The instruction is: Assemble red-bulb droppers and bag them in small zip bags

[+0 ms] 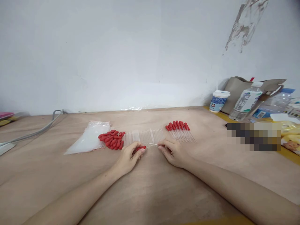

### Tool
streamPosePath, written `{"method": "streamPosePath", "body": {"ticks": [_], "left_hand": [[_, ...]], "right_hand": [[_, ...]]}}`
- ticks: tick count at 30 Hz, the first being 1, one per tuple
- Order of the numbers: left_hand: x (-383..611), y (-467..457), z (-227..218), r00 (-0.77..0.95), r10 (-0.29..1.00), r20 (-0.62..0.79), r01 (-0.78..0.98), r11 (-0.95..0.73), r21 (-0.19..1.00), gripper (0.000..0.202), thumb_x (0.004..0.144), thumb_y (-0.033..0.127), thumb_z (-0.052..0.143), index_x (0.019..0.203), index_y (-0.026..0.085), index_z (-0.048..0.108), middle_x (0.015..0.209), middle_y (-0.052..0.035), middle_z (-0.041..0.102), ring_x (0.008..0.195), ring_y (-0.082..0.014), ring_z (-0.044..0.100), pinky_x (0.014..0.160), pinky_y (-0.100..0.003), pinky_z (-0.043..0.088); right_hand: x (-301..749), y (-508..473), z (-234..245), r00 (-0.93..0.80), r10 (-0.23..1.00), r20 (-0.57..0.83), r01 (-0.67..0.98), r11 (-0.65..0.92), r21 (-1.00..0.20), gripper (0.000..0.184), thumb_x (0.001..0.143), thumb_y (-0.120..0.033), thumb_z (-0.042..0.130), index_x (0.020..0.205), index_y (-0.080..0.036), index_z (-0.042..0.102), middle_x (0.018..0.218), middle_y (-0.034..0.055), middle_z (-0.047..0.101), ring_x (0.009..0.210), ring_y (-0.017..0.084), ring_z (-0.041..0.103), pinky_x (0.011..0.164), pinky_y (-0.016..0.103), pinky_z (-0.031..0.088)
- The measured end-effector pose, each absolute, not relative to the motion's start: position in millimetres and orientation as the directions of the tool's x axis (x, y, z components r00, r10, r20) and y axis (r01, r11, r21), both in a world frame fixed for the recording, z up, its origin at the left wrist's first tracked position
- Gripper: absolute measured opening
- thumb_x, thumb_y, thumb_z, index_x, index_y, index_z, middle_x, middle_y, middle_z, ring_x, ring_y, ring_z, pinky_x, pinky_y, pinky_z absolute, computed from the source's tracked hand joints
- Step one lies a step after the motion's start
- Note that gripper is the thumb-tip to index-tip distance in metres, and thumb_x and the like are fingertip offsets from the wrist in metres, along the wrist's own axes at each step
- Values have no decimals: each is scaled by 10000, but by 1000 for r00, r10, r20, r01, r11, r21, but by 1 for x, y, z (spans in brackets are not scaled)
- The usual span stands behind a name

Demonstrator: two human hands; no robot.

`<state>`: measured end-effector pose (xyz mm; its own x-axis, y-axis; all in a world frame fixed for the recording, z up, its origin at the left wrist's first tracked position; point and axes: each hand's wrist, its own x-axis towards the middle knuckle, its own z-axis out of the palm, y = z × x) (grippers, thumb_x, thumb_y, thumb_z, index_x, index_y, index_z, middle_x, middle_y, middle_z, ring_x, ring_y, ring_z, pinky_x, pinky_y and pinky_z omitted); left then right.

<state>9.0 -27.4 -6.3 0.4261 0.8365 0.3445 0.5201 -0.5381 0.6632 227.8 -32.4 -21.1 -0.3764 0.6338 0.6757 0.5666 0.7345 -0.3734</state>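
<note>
Through the head camera I watched the left hand [131,156] pinch a red bulb [141,147] between thumb and fingers, its open end turned toward the right. The right hand [174,153] gripped a slim clear tube [153,145] at its fingertips, one end pointing at the bulb; the two pieces were apart. Both were above the middle of the table [150,187], just on the near side of a row of clear tubes [144,136] laid side by side. Beside the row, toward the table's left edge, I saw a heap of red bulbs [112,140] overlapping the end of a plastic bag [86,140]. Toward the right edge lay a fanned group of red-topped tubes [179,130].

At the far right corner stood a lidded cup [218,101] whose blue wrap bore a small printed figure; its lettering was too small for me to read. Near it, a white-capped bottle [246,101] wore a white and green label, also illegible to me, and a blue-capped bottle [274,104] showed a barcode on its blue label. A yellow packet [290,132] lay along the right edge.
</note>
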Motion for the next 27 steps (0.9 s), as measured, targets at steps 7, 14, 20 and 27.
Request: {"method": "streamPosePath", "body": {"ticks": [7,14,20,27], "left_hand": [[12,-26,-11,413,859,303,446,-481,754,186,860,323,434,894,156,508,644,13,589,562,-103,573,576,-222,460],[11,-24,-11,437,844,310,393,-490,779,197,844,296,461,893,135,564,599,12,572,504,-85,525,517,-198,441],[10,-26,-10,506,822,261,358,-476,803,211,839,290,471,833,121,596,559,13,548,474,-71,497,481,-178,421],[10,-25,-13,515,832,206,402,-447,799,215,823,310,498,820,130,614,557,12,558,482,-79,530,471,-174,437]], "right_hand": [[222,-33,-22,-407,613,677,566,751,-340,173,862,-239,427,896,-171,582,726,26,602,650,116,520,630,252,390],[221,-32,-23,-485,654,581,539,747,-390,176,872,-226,422,891,-186,592,739,3,613,640,103,517,655,259,341],[227,-22,-21,-574,657,489,522,754,-400,184,877,-222,434,925,-213,611,760,-13,646,644,102,536,714,284,297],[228,-22,-19,-608,588,533,610,776,-159,180,873,-214,435,857,-206,614,743,-14,644,621,97,515,692,291,230]]}}
